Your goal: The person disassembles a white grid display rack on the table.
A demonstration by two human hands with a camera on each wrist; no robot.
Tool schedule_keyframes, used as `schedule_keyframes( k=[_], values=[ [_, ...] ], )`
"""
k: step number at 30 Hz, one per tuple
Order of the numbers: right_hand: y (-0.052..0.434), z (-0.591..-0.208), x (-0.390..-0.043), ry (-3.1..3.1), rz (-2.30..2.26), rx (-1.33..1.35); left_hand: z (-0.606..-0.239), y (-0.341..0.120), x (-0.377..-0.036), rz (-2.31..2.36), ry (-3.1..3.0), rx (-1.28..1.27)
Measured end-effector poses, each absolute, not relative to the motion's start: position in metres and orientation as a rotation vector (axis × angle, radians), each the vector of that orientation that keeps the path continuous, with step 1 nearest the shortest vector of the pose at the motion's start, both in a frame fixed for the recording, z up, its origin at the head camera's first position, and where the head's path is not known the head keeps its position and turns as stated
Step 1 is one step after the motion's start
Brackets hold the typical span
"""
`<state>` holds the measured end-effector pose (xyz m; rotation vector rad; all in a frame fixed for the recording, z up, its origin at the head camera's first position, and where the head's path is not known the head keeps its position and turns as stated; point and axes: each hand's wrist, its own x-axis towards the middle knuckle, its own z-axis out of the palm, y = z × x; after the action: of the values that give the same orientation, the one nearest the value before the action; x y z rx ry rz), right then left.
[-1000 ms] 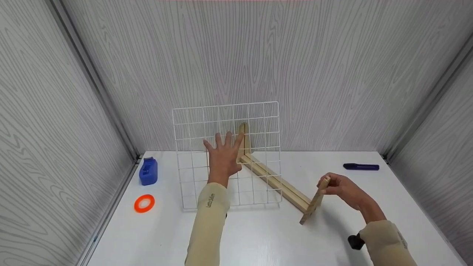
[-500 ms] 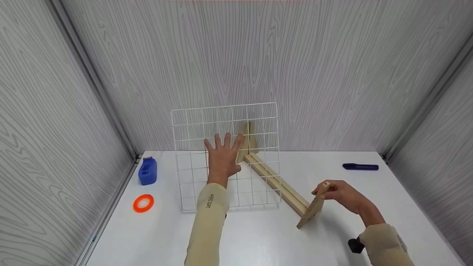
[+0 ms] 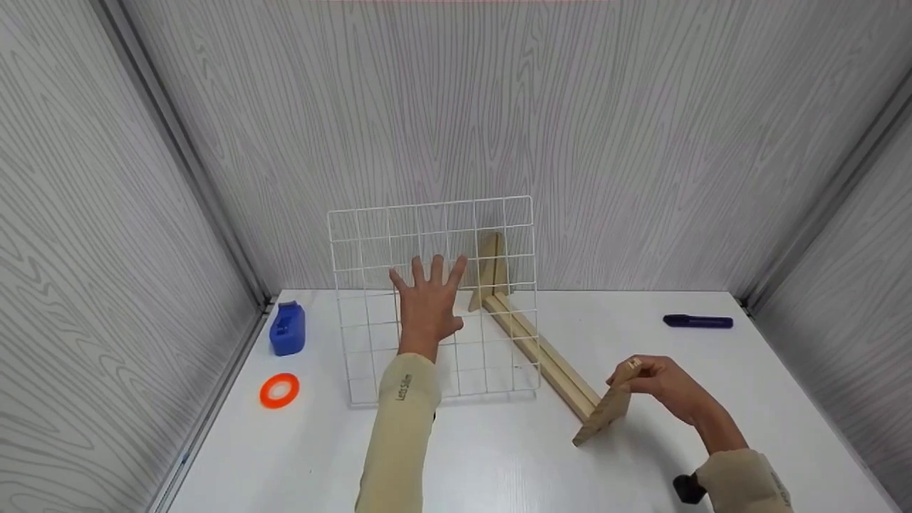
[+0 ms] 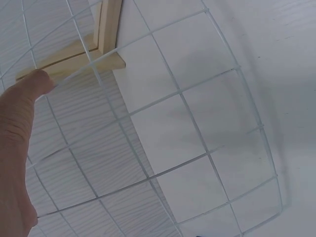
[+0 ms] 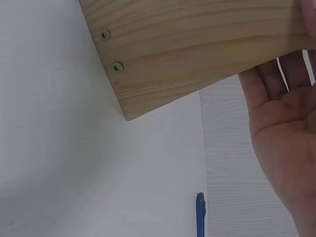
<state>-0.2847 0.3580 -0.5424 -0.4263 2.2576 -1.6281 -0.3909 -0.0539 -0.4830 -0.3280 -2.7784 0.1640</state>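
Observation:
In the head view a white wire grid panel stands nearly upright on the table. My left hand is spread flat against it, fingers straight. Behind the grid and out to its right lies a wooden stand, a grooved bar with an upright piece at each end. The far upright shows through the mesh. My right hand pinches the top of the near end piece between thumb and fingers. Two screw heads sit in that piece in the right wrist view.
A blue tape dispenser and an orange ring lie at the left of the white table. Far right rests a dark blue pen-like tool. Grey wood-patterned walls enclose the back and sides.
The wooden stand has turned, its far end moving right behind the grid. My right hand has come slightly nearer and lower with the near end piece. The left hand and grid have barely moved.

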Motion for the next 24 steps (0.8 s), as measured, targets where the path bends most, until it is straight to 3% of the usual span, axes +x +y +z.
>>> schedule_keyframes(
  k=[24],
  values=[
    [0.355, -0.546, -0.266, 2.261, -1.747, -0.401, -0.482, -0.055, -0.391, 0.204, -2.846, -0.314]
  ],
)
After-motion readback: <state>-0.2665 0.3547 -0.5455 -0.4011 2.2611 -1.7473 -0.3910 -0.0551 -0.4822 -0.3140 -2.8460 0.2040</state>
